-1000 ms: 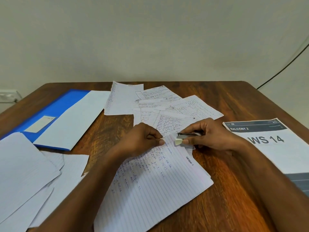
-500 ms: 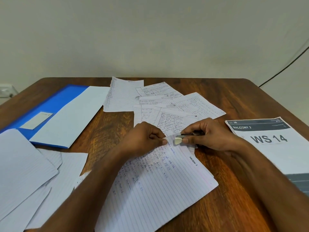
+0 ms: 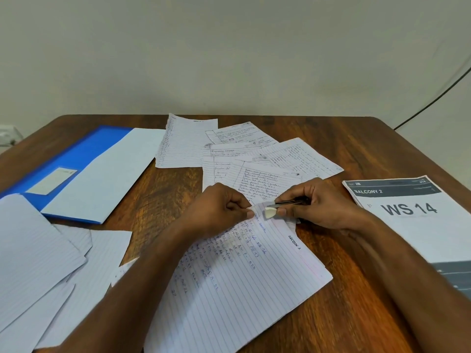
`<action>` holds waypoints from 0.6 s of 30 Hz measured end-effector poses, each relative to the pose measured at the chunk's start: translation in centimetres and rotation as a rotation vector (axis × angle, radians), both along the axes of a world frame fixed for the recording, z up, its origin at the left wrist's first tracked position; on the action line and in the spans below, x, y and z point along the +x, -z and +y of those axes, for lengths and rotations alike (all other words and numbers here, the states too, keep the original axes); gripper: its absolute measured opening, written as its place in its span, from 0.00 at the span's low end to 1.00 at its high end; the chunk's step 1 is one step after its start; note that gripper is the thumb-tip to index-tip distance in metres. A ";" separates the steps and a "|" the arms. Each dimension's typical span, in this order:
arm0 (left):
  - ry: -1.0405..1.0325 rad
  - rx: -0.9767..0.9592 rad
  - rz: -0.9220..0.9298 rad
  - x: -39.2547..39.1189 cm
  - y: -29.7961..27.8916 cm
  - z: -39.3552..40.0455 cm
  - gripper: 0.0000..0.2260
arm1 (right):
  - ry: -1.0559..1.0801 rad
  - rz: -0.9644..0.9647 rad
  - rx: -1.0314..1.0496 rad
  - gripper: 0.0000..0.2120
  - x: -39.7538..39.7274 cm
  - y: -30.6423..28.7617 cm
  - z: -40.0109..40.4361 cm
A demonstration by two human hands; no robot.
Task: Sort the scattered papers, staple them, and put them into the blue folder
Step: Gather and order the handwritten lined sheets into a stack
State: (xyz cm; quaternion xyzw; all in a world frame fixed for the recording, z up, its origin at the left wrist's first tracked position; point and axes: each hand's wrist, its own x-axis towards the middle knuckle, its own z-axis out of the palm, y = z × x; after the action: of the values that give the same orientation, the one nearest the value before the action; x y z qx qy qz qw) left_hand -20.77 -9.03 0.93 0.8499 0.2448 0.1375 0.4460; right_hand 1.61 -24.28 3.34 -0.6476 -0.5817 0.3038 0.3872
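Note:
A stack of lined handwritten sheets (image 3: 244, 284) marked "Section 1" lies in front of me on the wooden table (image 3: 356, 314). My left hand (image 3: 219, 207) pinches the stack's top corner. My right hand (image 3: 321, 205) grips a small metal stapler (image 3: 283, 205) with a white tip, clamped over that same corner. Several more handwritten sheets (image 3: 257, 159) are fanned out behind the hands. The blue folder (image 3: 76, 159) lies at the far left with a white sheet (image 3: 107, 171) across it.
A loose pile of lined sheets (image 3: 38, 271) covers the near left of the table. A printed booklet (image 3: 413, 217) reading "WS 14" lies at the right edge. A black cable (image 3: 433, 95) runs down the wall at the far right.
Both hands keep their hold on the stack's corner and the stapler. The view has shifted slightly, and the stack sits a little further right.

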 end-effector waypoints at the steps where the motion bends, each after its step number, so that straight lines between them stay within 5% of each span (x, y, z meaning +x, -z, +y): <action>1: -0.001 -0.003 -0.002 0.0 0.0 0.0 0.03 | 0.008 -0.017 0.005 0.10 0.0 0.1 0.0; 10: -0.013 0.018 -0.001 0.0 -0.4 -0.3 0.03 | 0.135 -0.102 0.097 0.09 -0.9 0.8 0.2; 18: -0.017 -0.057 -0.026 -0.5 -0.3 0.1 0.03 | 0.110 0.047 -0.005 0.17 -1.2 0.9 0.5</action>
State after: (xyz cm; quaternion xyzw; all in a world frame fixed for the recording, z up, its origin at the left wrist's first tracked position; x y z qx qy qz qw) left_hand -21.28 -8.94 1.28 0.8328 0.2500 0.1455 0.4720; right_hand 0.39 -23.83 2.46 -0.6722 -0.5353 0.2984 0.4153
